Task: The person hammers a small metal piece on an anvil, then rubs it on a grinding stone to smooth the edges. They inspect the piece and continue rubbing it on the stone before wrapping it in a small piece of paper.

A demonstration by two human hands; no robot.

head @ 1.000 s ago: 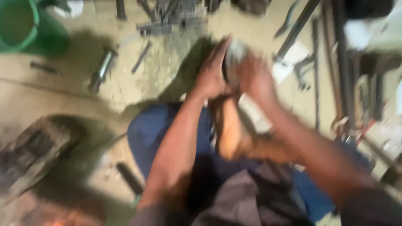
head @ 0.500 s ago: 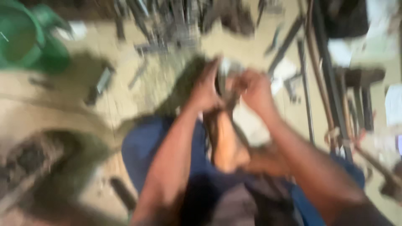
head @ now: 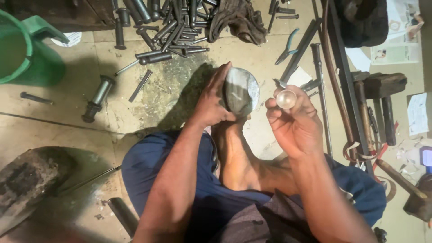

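Observation:
My left hand [head: 211, 101] grips a round grey metal dish-shaped piece [head: 243, 91], held upright against my bare foot [head: 236, 153]. My right hand [head: 294, 119] pinches a small shiny rounded metal piece [head: 286, 99] between thumb and fingertips, just right of the dish and apart from it. I sit on the floor with my legs in blue cloth under both arms.
A heap of steel pins and bolts [head: 164, 20] lies at the top beside a brown rag [head: 240, 18]. A green bucket [head: 22, 49] stands top left. Long rods [head: 330, 67], pliers [head: 288, 47] and hammers [head: 382, 96] lie on the right. A dark block [head: 27, 180] sits lower left.
My hands were together on the dish before. Now the right hand has drawn away to the right, holding the small shiny piece. The view has steadied.

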